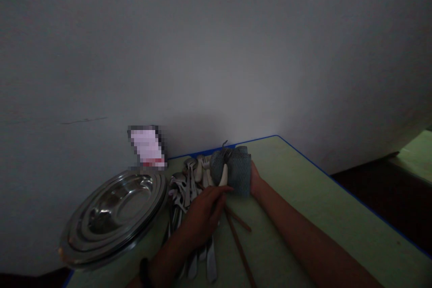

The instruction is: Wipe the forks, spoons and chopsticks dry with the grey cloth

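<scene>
My right hand [255, 183] grips a grey-blue cloth [236, 167] bunched over a white spoon [223, 176]; its fingers are mostly hidden behind the cloth. My left hand [203, 216] lies palm down over a pile of metal cutlery [186, 189], its fingertips closed on the white spoon's handle. Brown chopsticks [239, 245] lie on the pale green table [303, 216] under and between my forearms.
A stack of round steel plates [114, 213] sits at the left, overhanging the table's edge. A blurred white object [147, 146] stands behind it against the grey wall. The table has a blue rim [303, 155]; dark floor lies to the right.
</scene>
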Motion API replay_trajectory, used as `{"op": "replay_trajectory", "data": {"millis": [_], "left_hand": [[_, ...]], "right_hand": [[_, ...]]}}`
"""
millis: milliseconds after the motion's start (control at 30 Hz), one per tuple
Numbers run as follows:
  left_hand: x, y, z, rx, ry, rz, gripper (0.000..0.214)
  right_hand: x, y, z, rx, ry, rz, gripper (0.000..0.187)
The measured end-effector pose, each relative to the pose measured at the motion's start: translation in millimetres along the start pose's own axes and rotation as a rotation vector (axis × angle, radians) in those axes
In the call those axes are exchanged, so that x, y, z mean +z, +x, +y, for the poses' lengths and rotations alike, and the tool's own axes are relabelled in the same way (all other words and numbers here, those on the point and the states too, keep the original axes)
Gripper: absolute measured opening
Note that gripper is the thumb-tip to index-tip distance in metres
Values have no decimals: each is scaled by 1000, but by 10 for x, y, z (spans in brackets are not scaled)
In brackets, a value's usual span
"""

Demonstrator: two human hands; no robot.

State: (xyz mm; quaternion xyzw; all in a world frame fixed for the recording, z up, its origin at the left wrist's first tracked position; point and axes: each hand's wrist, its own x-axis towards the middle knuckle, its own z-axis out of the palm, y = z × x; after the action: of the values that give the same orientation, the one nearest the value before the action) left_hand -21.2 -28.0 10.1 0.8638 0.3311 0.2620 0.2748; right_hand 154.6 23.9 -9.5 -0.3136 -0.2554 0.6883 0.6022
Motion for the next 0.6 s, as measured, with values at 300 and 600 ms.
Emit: {"op": "replay_trajectory", "data": {"millis": [300, 600], "left_hand": [[12, 5, -7, 3, 27, 2, 25], [-45, -24, 19, 73, 29, -17, 18]], "right_hand": [[18, 29, 66, 188, -25, 5, 21], [-55, 110, 93, -1, -120, 118, 18]]}}
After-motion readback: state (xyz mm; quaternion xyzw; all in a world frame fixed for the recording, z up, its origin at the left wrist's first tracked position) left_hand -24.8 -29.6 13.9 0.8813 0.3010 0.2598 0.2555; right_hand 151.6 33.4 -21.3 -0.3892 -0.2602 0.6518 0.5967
